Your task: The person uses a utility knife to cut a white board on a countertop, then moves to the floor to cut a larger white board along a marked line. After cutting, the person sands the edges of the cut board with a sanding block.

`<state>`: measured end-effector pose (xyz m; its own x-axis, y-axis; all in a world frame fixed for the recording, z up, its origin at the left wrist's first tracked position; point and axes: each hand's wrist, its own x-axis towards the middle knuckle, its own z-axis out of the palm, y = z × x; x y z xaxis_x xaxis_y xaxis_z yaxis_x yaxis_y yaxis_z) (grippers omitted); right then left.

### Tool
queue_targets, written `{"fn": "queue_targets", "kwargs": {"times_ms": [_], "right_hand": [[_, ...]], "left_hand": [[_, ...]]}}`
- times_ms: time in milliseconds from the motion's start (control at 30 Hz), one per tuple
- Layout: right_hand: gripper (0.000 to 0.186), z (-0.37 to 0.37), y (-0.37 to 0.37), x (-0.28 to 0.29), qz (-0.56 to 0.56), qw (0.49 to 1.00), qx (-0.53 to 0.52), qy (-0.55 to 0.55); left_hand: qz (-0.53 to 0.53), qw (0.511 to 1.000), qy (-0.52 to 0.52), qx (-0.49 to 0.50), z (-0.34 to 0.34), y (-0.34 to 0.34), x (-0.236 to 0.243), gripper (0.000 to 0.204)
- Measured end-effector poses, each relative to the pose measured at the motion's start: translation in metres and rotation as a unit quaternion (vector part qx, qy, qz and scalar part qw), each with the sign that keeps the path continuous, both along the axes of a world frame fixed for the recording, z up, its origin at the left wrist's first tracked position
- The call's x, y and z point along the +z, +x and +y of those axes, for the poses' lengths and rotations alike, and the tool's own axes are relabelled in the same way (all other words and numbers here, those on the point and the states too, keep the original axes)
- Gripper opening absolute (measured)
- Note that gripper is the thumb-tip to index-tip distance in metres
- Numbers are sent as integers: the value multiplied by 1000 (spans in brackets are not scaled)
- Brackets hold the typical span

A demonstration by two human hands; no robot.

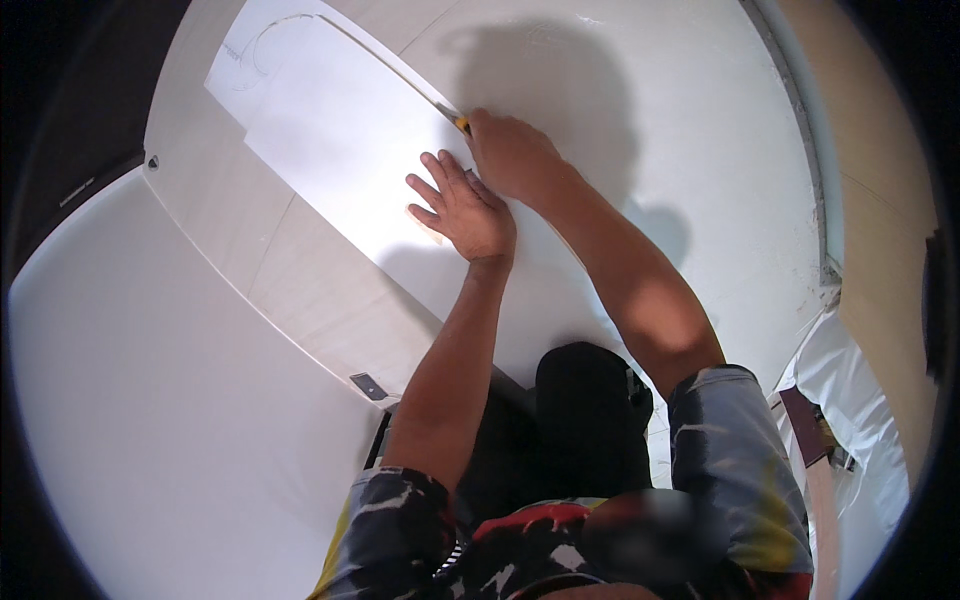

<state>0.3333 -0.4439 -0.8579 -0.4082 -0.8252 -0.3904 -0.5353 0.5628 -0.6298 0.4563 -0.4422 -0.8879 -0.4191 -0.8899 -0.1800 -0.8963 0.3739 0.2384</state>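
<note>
A long white board (330, 130) lies slantwise on the pale tiled floor. My left hand (470, 215) presses on it with the fingers spread, holding nothing. Just beyond that hand, my right hand (512, 155) is closed round a yellow utility knife (462, 125), mostly hidden in the fist. Its thin blade points up and left, touching a long line or slit near the board's right edge. At the far left end of the board, faint curved pencil marks (262, 55) show.
A large white door panel (180, 400) with a small metal latch plate (368, 386) stands at the left. Crumpled white plastic sheeting (850, 390) lies at the right, beside a tan wall (870, 190). My dark-clad knee (590, 400) is close to the board's near end.
</note>
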Motion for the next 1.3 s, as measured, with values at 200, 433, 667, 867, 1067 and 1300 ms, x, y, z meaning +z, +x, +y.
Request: {"fn": "queue_targets", "kwargs": {"times_ms": [200, 433, 667, 867, 1067, 1300], "right_hand": [[16, 112, 35, 23, -49, 995, -19, 85], [23, 14, -2, 11, 1, 992, -99, -78], [31, -68, -7, -22, 38, 994, -53, -87], [31, -79, -15, -14, 40, 999, -4, -21], [29, -44, -9, -6, 46, 999, 17, 10], [22, 73, 25, 15, -8, 998, -6, 69]], "left_hand": [[15, 1000, -1, 6, 2, 3, 1, 49], [11, 1000, -4, 6, 0, -2, 1, 48], [16, 1000, -3, 5, 0, -2, 3, 47], [33, 999, -27, -6, 0, 4, -4, 48], [12, 1000, 0, -11, 0, -1, 2, 48], [12, 1000, -12, -2, 0, 0, 2, 47]]}}
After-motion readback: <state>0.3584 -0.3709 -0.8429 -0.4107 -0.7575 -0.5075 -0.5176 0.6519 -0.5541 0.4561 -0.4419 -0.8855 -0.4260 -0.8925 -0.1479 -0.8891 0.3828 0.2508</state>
